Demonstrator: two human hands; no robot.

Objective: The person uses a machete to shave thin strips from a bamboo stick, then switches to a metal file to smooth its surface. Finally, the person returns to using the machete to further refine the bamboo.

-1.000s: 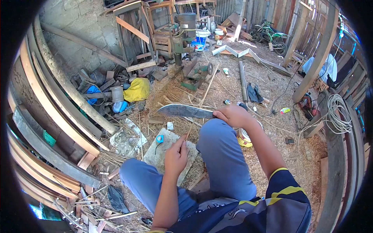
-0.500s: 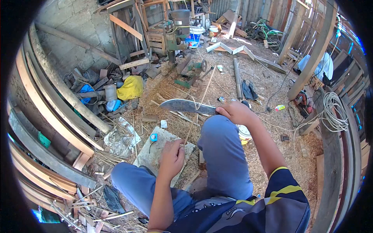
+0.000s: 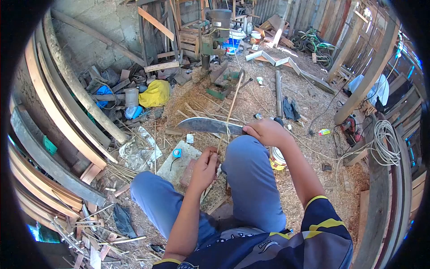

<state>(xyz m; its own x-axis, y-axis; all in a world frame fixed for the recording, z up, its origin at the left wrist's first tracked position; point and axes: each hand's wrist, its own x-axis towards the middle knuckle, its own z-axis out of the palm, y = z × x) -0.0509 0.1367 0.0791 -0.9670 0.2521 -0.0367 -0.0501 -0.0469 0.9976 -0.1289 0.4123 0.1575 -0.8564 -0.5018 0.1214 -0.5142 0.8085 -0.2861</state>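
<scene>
My right hand [image 3: 265, 132] is closed round the handle of a long machete [image 3: 210, 125], whose wide dark blade points left above my raised knee. A thin cane strip [image 3: 233, 101] crosses the blade near the handle and runs down to my left hand [image 3: 204, 171]. The fingers of that hand are pinched on the strip's lower end. Below and left of it, a blue tape measure [image 3: 176, 153] lies on a pale board [image 3: 172, 169].
Long curved planks [image 3: 58, 107] lean at the left. Wood scraps [image 3: 101, 237] lie at the lower left, a yellow cloth [image 3: 154, 93] beyond. A green machine [image 3: 218, 92] stands ahead; a white bucket [image 3: 277, 157] is beside my knee; coiled rope [image 3: 386, 142] hangs right.
The view has shifted. My left hand has risen off the board and closer to the machete, and the blade and cane strip meet nearer the handle.
</scene>
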